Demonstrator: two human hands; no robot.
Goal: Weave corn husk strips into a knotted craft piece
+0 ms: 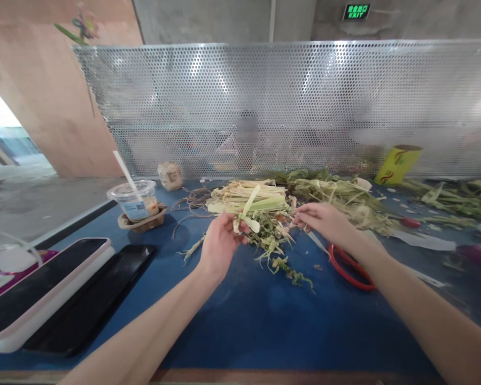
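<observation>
My left hand (221,240) is closed on a pale green plant strip (250,202), which stands up at a slant from the fingers. A broader leafy piece shows at the fingertips. My right hand (323,220) has its thumb and fingers drawn together beside some dry plant bits; whatever may be between the fingertips is too small to make out. Between the hands lie tangled green sprigs (270,235). Just behind them is a stack of cut pale stalks (244,195). Red-handled scissors (350,270) rest partly under my right forearm, blades pointing toward the hand.
Brown twine (194,199) lies left of the stalks, near a lidded cup (134,198) with a straw. Two phone-like slabs (92,299) lie front left. Long leafy stalks (332,192) and a yellow tube (398,164) are behind right. A perforated metal screen (284,107) borders the blue table.
</observation>
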